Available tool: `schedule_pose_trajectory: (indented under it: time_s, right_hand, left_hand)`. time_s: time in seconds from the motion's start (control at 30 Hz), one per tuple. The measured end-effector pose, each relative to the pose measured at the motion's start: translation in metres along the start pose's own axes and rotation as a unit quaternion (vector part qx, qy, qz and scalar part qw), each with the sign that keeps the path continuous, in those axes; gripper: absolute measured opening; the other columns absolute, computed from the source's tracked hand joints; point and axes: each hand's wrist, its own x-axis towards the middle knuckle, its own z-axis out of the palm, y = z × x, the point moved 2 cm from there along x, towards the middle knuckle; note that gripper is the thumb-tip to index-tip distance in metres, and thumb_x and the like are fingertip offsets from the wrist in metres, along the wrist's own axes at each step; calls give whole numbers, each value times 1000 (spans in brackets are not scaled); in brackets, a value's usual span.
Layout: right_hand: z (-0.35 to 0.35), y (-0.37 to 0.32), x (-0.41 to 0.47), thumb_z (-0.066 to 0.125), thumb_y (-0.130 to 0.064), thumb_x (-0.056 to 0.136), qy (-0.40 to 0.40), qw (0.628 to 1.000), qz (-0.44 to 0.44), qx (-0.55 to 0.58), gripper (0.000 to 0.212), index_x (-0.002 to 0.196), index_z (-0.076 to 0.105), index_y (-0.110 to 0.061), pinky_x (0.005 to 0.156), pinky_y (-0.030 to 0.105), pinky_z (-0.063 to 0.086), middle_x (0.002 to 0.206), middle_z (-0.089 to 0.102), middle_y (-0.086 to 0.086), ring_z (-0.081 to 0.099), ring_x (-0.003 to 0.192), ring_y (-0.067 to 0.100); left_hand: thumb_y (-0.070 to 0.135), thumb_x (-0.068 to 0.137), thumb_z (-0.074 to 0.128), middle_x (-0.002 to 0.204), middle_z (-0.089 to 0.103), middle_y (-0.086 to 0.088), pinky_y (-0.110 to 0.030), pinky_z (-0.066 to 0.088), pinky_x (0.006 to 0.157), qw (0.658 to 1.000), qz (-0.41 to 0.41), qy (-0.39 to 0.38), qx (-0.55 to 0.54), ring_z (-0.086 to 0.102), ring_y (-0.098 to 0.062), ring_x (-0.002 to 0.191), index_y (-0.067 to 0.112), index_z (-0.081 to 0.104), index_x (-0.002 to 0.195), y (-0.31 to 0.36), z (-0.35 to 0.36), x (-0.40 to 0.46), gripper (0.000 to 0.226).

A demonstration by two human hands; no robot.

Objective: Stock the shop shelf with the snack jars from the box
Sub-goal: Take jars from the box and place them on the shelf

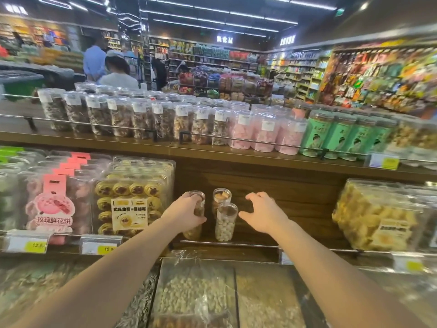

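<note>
Three clear snack jars upright on the wooden middle shelf point(295, 204), centre of the frame. Left hand point(186, 215) wrapped around the leftmost jar point(196, 217), filled with brownish pieces. Right hand point(266, 215) open, fingers spread, empty, just right of the front jar point(225, 222) of pale round balls. Behind it, a third jar point(221, 197) with tan pieces. Left of centre, clear boxes of jam-topped cookies point(132, 195). Across the upper shelf, rows of jars point(142, 117), pink sweets point(263, 133) among them.
</note>
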Motion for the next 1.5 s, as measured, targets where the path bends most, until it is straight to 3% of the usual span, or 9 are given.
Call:
schedule_pose_trajectory:
  time_s: [0.3, 0.47, 0.67, 0.73, 0.8, 1.03, 1.17, 1.33, 1.5]
  right_hand:
    - [11, -7, -3, 61, -50, 96, -7, 1000, -1, -2, 66, 153, 37, -28, 111, 45, 44, 161, 32, 4, 35, 145, 27]
    - [11, -15, -6, 61, -46, 97, -16, 1000, -18, -4, 65, 154, 37, -28, 109, 43, 45, 159, 34, 4, 36, 144, 27]
    - [11, -47, -17, 65, -42, 95, -28, 997, -72, -11, 67, 154, 37, -27, 104, 41, 50, 155, 38, 5, 43, 137, 27]
    - [10, -65, -24, 65, -45, 94, -29, 994, -102, -8, 69, 154, 36, -26, 107, 43, 48, 156, 39, 5, 42, 140, 28]
    - [9, -85, -33, 64, -49, 94, -33, 990, -136, -9, 69, 154, 37, -26, 108, 45, 47, 157, 38, 6, 42, 141, 29]
    - [15, -151, -82, 66, -52, 91, -66, 963, -261, -26, 70, 151, 41, -25, 102, 46, 50, 146, 47, 8, 49, 132, 31]
    - [32, -195, -121, 63, -55, 90, -98, 933, -344, -44, 72, 150, 41, -23, 104, 46, 48, 145, 47, 7, 48, 131, 30]
    - [67, -259, -195, 64, -53, 90, -158, 872, -458, -71, 73, 151, 39, -21, 104, 47, 47, 147, 45, 11, 46, 134, 32]
    - [73, -319, -302, 62, -44, 92, -186, 809, -554, -58, 63, 147, 44, -18, 102, 42, 47, 139, 47, 14, 48, 129, 35]
  left_hand:
    - [51, 84, 76, 153, 40, 4, -40, 51, 102, 1000, 6, -3, 23, 51, -20, 131, 31, 43, 150, -7, -2, 1, 77]
    - [47, 90, 69, 144, 49, 6, -35, 53, 96, 997, 52, 32, 40, 54, -15, 124, 34, 49, 144, -2, -47, -25, 59]
    - [48, 92, 66, 145, 48, 6, -37, 53, 91, 996, 16, 46, 78, 61, -15, 112, 37, 55, 137, -26, -93, -93, 47]
    - [51, 91, 65, 143, 50, 8, -36, 51, 87, 994, -8, 47, 97, 62, -16, 107, 39, 56, 135, -35, -102, -118, 47]
    - [54, 89, 65, 141, 52, 9, -37, 51, 89, 992, -36, 52, 111, 60, -18, 113, 41, 56, 132, -42, -110, -143, 47]
    - [53, 86, 64, 124, 58, 7, -37, 53, 88, 977, -143, 72, 139, 60, -21, 114, 36, 57, 131, -49, -120, -249, 48]
    - [59, 83, 57, 132, 57, 12, -39, 53, 96, 963, -226, 77, 128, 57, -14, 121, 38, 53, 138, -47, -119, -329, 59]
    - [53, 89, 65, 135, 59, 14, -30, 52, 92, 918, -353, 124, 135, 60, -15, 120, 41, 54, 138, -45, -106, -461, 52]
    - [56, 89, 63, 133, 56, 14, -34, 49, 95, 853, -485, 139, 132, 56, -15, 124, 39, 55, 136, -25, -97, -591, 51]
